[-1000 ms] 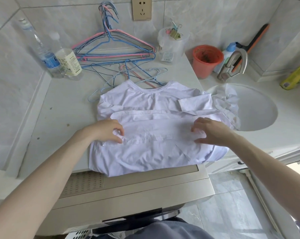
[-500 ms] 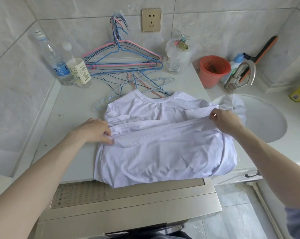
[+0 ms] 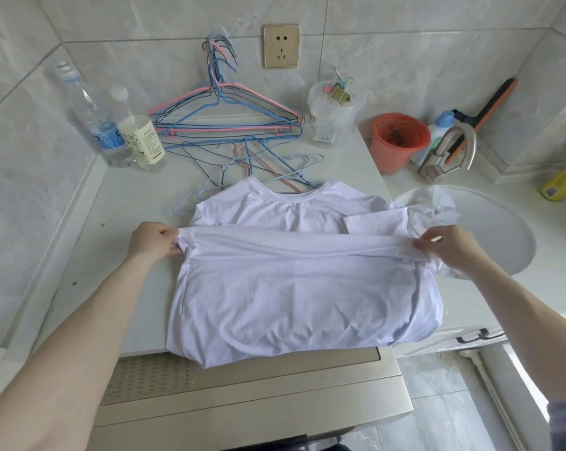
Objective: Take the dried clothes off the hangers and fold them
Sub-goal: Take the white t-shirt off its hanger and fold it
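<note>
A white T-shirt lies flat on the white counter, neckline toward the wall. Its lower part is folded up over the body. My left hand pinches the left end of the folded hem. My right hand pinches the right end, and the hem is stretched taut between them. One sleeve is folded in on the chest at the right. A pile of pink, blue and black wire hangers lies behind the shirt, some leaning on the wall.
Two plastic bottles stand at the back left. A clear tub with binder clips, an orange cup, a metal tap and a round basin holding white cloth sit on the right. The counter's front edge drops to a metal appliance top.
My hands slid outward from the middle of the shirt to its two sides, gripped the folded hem and pulled it straight and taut. The camera view tilted slightly.
</note>
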